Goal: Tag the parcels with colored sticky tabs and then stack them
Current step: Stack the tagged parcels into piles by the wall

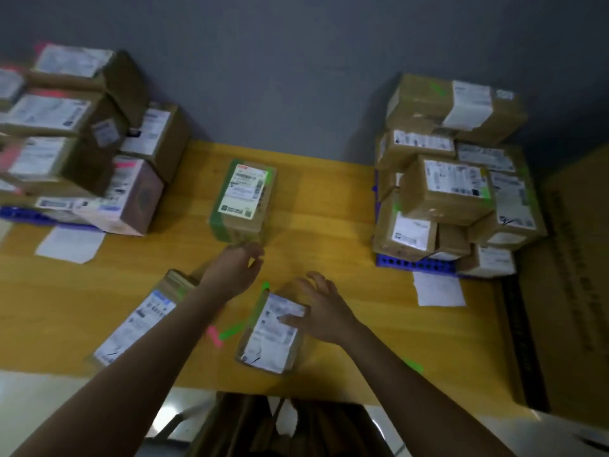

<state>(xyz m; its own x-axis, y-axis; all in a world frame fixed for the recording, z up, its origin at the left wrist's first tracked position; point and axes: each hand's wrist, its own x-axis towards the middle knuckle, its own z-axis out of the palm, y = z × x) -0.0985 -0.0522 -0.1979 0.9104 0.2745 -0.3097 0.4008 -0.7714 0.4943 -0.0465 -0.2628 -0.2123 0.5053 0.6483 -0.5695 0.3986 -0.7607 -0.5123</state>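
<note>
L hand point(234, 268) fingers point(255, 252) curled loosely at the near bottom edge of the green-taped parcel point(242, 201) mid worktop point(329, 199); looks like touching, not a full grip, blur so can't tell for sure. R hand point(324, 311) spread, fingers released, thumb lying on the label of the small parcel point(272, 331) nearest me, nothing gripped. That parcel has a green tab point(265, 286) at its far corner. Just left of it, loose on the worktop, a green strip point(232, 331) and a pink strip point(215, 336), ends nearly meeting. Another green strip point(412, 365) by my R forearm near the front edge. Long flat parcel point(138, 321) under/beside my L forearm, green tab on its far end. Far left: pile of parcels w/ pink tabs point(82, 136) on a blue tray point(19, 214), white paper slip point(71, 244) in front. Far right: pile of parcels w/ green tabs point(454, 179) on a second blue tray point(415, 263), another white slip point(440, 288) in front. Big cardboard carton point(573, 275) off the right end of the worktop. Grey wall point(296, 61) behind.
</note>
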